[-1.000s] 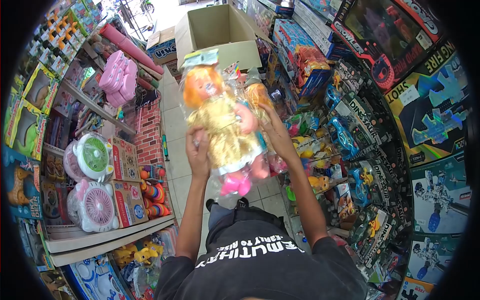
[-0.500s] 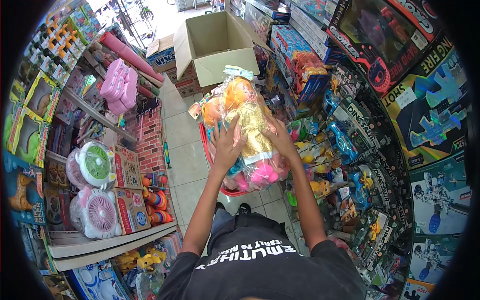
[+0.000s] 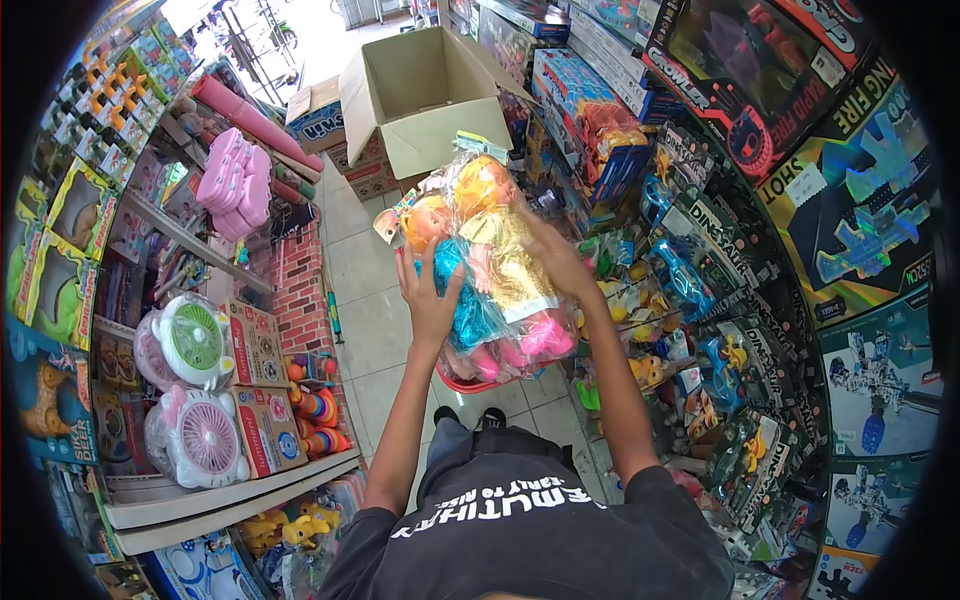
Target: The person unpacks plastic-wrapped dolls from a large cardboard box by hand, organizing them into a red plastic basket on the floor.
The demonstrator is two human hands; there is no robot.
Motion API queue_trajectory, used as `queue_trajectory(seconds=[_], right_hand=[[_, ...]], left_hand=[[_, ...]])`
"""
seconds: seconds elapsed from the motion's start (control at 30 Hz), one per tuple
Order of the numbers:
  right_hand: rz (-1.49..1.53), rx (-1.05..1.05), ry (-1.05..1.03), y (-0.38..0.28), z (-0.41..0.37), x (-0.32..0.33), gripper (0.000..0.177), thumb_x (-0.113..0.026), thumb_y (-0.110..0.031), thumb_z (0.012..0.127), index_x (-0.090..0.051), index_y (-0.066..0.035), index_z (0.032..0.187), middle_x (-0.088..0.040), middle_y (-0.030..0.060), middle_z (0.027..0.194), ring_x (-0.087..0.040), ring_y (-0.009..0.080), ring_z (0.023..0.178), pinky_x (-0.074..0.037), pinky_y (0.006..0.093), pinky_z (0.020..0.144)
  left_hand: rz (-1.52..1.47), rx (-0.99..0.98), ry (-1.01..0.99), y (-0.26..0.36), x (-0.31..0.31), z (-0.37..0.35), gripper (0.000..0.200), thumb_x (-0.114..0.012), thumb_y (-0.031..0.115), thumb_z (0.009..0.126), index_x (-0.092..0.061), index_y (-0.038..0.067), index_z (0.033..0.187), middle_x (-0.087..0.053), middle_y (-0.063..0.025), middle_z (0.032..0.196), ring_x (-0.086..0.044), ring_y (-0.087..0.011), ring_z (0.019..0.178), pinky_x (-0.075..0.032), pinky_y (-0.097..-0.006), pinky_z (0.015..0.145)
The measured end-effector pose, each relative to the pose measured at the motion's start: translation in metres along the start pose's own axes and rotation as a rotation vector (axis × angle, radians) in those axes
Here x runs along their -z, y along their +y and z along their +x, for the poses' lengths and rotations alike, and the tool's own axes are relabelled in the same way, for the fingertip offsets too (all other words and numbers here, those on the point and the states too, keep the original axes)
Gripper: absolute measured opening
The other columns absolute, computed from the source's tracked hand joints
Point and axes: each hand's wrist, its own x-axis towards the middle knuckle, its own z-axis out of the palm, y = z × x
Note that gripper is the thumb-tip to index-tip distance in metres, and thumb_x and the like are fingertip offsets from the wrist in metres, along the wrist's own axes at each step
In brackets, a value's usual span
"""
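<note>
Two plastic-wrapped dolls lie side by side on a red basket (image 3: 468, 384), whose rim shows below them. The right doll (image 3: 510, 262) wears a gold dress and pink shoes; the left doll (image 3: 462, 295) wears shiny blue. My left hand (image 3: 432, 300) rests with fingers spread on the left edge of the blue doll's wrapping. At the gold doll's upper right side is my right hand (image 3: 552, 258), its fingers extended along the wrapping and partly blurred.
An open cardboard box (image 3: 440, 135) stands beyond the basket. Shelves with wrapped fans (image 3: 205, 438) line the left side. Hanging toys (image 3: 685, 285) and boxed toys (image 3: 880, 375) fill the right. Tiled floor (image 3: 365, 290) runs between them.
My left hand has moved left off the gold dress to the outer side, and the blue doll now shows more. My right hand has shifted slightly up along the gold doll's side.
</note>
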Motion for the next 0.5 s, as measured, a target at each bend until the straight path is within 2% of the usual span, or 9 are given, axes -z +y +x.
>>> queue_trajectory(seconds=[0.07, 0.2, 0.3, 0.37, 0.5], right_hand=[[-0.208, 0.032, -0.031, 0.006, 0.002, -0.011, 0.064, -0.059, -0.041, 0.088, -0.040, -0.012, 0.142, -0.042, 0.0174, 0.143, -0.039, 0.0297, 0.133, -0.031, 0.0368, 0.108], [-0.189, -0.007, -0.051, 0.006, 0.000, -0.014, 0.067, -0.062, -0.044, 0.087, -0.040, -0.013, 0.142, -0.041, 0.0183, 0.144, -0.041, 0.0297, 0.132, -0.032, 0.0374, 0.107], [-0.036, -0.121, -0.113, 0.003, 0.006, -0.009, 0.067, -0.063, -0.044, 0.086, -0.042, -0.013, 0.141, -0.042, 0.0211, 0.142, -0.041, 0.0327, 0.131, -0.033, 0.0388, 0.107], [-0.082, -0.135, -0.139, 0.005, 0.011, -0.009, 0.062, -0.060, -0.039, 0.090, -0.042, -0.010, 0.141, -0.043, 0.0149, 0.143, -0.041, 0.0239, 0.131, -0.029, 0.0340, 0.108], [-0.215, -0.135, -0.100, 0.020, 0.015, -0.015, 0.060, -0.056, -0.045, 0.090, -0.045, -0.012, 0.139, -0.044, 0.0221, 0.140, -0.041, 0.0309, 0.131, -0.033, 0.0387, 0.106]], left_hand=[[-0.060, -0.006, -0.031, -0.006, -0.006, -0.002, 0.053, -0.057, 0.039, 0.090, -0.048, 0.012, 0.136, -0.024, -0.0292, 0.148, -0.027, -0.0440, 0.136, -0.021, -0.0474, 0.112], [-0.240, 0.001, -0.117, -0.017, -0.006, -0.002, 0.050, -0.056, 0.039, 0.091, -0.052, 0.011, 0.132, -0.021, -0.0295, 0.149, -0.023, -0.0435, 0.139, -0.022, -0.0462, 0.112], [-0.282, -0.014, -0.155, -0.022, -0.008, 0.002, 0.050, -0.056, 0.038, 0.091, -0.051, 0.011, 0.133, -0.019, -0.0280, 0.151, -0.022, -0.0428, 0.139, -0.023, -0.0454, 0.112], [-0.307, -0.003, -0.151, -0.025, -0.011, 0.002, 0.050, -0.056, 0.037, 0.092, -0.051, 0.011, 0.133, -0.018, -0.0271, 0.151, -0.023, -0.0421, 0.139, -0.023, -0.0452, 0.112], [-0.328, -0.022, -0.147, -0.031, -0.016, 0.004, 0.049, -0.056, 0.034, 0.092, -0.050, 0.010, 0.134, -0.017, -0.0256, 0.152, -0.022, -0.0412, 0.140, -0.023, -0.0449, 0.112]])
